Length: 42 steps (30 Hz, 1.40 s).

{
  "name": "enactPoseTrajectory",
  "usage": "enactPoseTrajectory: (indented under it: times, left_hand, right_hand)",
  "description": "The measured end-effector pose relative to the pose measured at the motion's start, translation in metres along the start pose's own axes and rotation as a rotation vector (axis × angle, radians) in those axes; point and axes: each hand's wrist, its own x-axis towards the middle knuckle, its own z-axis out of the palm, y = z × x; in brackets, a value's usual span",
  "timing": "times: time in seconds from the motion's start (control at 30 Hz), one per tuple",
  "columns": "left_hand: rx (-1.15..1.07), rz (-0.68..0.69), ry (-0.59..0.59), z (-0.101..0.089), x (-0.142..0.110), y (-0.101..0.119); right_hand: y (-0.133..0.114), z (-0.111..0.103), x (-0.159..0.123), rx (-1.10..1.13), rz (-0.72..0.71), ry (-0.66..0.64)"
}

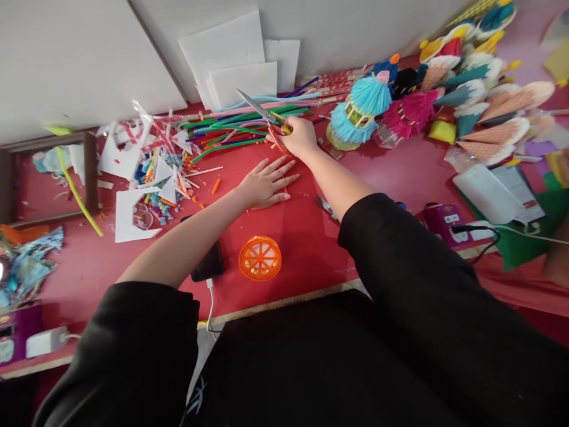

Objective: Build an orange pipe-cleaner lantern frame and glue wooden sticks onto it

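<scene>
My right hand (300,137) is closed around a pair of scissors (255,105), its blades pointing to the far left above the bundle of coloured pipe cleaners (231,133). Palm down on the red table, my left hand (267,185) is open with fingers spread. A small orange piece (285,190) shows by its fingertips. Closer to me lies an orange disc (260,258) patterned like a citrus slice, with pale segments. Beneath my right forearm a metal tool (326,205) is partly hidden.
Paper scraps and clippings (162,190) are heaped at left, beside a white card cutout (128,216). A black phone (208,264) on a cable lies under my left forearm. Blue yarn-roofed craft (358,112) and cone-shaped crafts (493,136) fill the right. White boards (240,71) lean behind.
</scene>
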Motion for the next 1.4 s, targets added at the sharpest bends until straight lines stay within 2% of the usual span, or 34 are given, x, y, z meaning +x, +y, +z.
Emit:
enactPoseTrajectory:
  times: [0.13,0.23,0.37,0.53,0.67,0.8,0.9,0.97,1.03,1.1,1.17,1.2,1.3,1.4]
  left_hand:
    - [-0.012,-0.038,-0.031,-0.008,0.006,-0.005]
    - [-0.007,-0.093,-0.052,-0.014,-0.007,-0.012]
    - [0.015,-0.188,-0.031,-0.018,-0.048,-0.029]
    - [0.085,-0.354,0.051,-0.026,-0.107,-0.053]
    - [0.104,-0.458,0.11,-0.04,-0.132,-0.059]
    - [0.079,-0.548,0.174,-0.053,-0.132,-0.049]
    - [0.025,-0.54,0.239,-0.06,-0.123,-0.034]
    - [-0.087,-0.534,0.215,-0.064,-0.117,-0.023]
    - [-0.225,-0.608,0.232,-0.068,-0.114,-0.01]
    - [-0.257,-0.715,0.333,-0.071,-0.115,0.003]
    - [-0.255,-0.748,0.333,-0.072,-0.118,0.013]
    - [-0.252,-0.75,0.294,-0.071,-0.119,0.017]
    - [-0.259,-0.693,0.189,-0.062,-0.124,0.022]
    - [-0.311,-0.594,0.217,-0.053,-0.13,0.022]
  right_hand:
    - [-0.006,-0.003,-0.003,0.014,0.004,0.002]
    - [-0.007,-0.004,-0.004,0.021,0.008,0.0]
    - [-0.004,-0.003,-0.002,0.024,0.017,-0.014]
    - [-0.002,-0.002,-0.002,0.027,0.02,-0.021]
    - [-0.005,-0.006,0.0,0.02,0.037,-0.059]
    - [-0.011,-0.013,0.008,0.004,0.022,-0.103]
    - [-0.015,-0.022,0.012,0.044,-0.024,-0.083]
    - [-0.016,-0.031,0.012,0.077,-0.038,-0.088]
    - [-0.017,-0.042,0.008,0.066,-0.044,-0.105]
    - [-0.018,-0.053,-0.002,-0.008,-0.06,-0.151]
    - [-0.018,-0.06,-0.019,-0.092,-0.081,-0.223]
    - [-0.018,-0.061,-0.028,-0.117,-0.09,-0.258]
    - [-0.014,-0.059,-0.058,-0.187,-0.177,-0.36]
    - [-0.01,-0.056,-0.077,-0.25,-0.296,-0.389]
